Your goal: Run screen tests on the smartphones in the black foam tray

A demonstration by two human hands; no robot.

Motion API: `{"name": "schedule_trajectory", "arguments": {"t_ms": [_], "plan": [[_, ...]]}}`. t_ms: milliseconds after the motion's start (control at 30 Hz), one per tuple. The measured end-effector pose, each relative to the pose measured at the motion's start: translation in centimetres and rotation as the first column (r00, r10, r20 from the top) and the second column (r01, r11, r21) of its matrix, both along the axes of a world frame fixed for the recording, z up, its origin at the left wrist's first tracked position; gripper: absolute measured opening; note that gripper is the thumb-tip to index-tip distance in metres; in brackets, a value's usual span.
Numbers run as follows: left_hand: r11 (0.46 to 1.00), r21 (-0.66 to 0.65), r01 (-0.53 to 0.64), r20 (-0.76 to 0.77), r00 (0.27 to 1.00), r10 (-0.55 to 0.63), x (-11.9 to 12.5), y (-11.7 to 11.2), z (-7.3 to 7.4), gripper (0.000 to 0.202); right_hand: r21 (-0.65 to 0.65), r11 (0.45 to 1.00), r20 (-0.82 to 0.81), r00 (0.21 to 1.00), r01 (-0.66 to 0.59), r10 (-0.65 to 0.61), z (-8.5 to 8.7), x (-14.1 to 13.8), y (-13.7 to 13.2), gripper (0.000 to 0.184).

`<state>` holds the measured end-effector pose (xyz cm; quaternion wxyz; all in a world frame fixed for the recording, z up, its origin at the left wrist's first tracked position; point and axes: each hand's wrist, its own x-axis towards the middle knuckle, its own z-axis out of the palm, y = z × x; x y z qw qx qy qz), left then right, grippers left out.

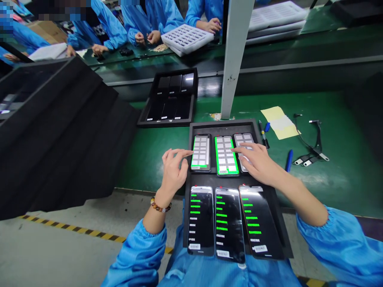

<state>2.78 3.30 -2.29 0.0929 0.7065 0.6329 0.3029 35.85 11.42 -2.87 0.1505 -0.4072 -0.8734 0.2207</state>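
Note:
A black foam tray point(221, 126) in front of me carries two rows of smartphones. My left hand point(175, 167) has its index finger stretched to the left edge of the far-left smartphone point(200, 153), whose screen shows a pale grid with some green. With fingers extended, my right hand point(254, 159) reaches the right side of the middle smartphone point(226, 155), its grid bordered in green. That hand partly covers the far-right smartphone point(243, 139). In the near row, the left phone point(201, 223), middle phone point(229, 227) and right phone point(261, 223) show dark screens with green and white text lines.
Another black tray point(167, 122) of dark phones lies behind, left of a grey post point(235, 59). Stacked black trays point(89, 131) stand at left. On the green bench are a pen point(263, 133), yellow paper point(271, 115), a blue cap-like piece point(289, 160) and cables point(317, 147). Co-workers sit opposite.

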Motion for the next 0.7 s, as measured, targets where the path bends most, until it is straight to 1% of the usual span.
{"name": "schedule_trajectory", "arguments": {"t_ms": [133, 233, 367, 467, 533, 700], "plan": [[1.0, -0.011, 0.01, -0.015, 1.0, -0.01, -0.2, -0.1, -0.3, 0.035, 0.001, 1.0, 0.001, 1.0, 0.001, -0.001, 0.0, 0.0, 0.0, 0.046], [0.998, -0.034, 0.059, -0.019, 0.998, -0.06, 0.1, -0.1, -0.2, 0.036, 0.004, 1.0, -0.006, 1.0, 0.004, -0.004, 0.1, -0.1, -0.1, 0.045], [0.979, -0.043, 0.201, -0.007, 0.979, -0.202, 0.7, 0.0, -0.1, 0.036, 0.0, 1.0, -0.009, 1.0, 0.01, -0.01, 0.2, -0.1, -0.1, 0.045], [0.941, -0.041, 0.337, 0.006, 0.942, -0.337, 0.9, 0.1, -0.1, 0.036, -0.012, 1.0, -0.004, 1.0, 0.009, -0.009, 0.2, -0.2, -0.1, 0.044], [0.92, -0.059, 0.388, 0.011, 0.922, -0.388, 1.0, 0.2, -0.1, 0.038, -0.015, 1.0, -0.003, 1.0, 0.009, -0.009, 0.2, -0.2, -0.1, 0.043], [0.922, -0.121, 0.368, -0.004, 0.929, -0.371, 1.1, 1.3, 0.3, 0.041, -0.027, 1.0, -0.008, 1.0, 0.012, -0.013, 0.3, -0.2, 0.1, 0.043]]}}
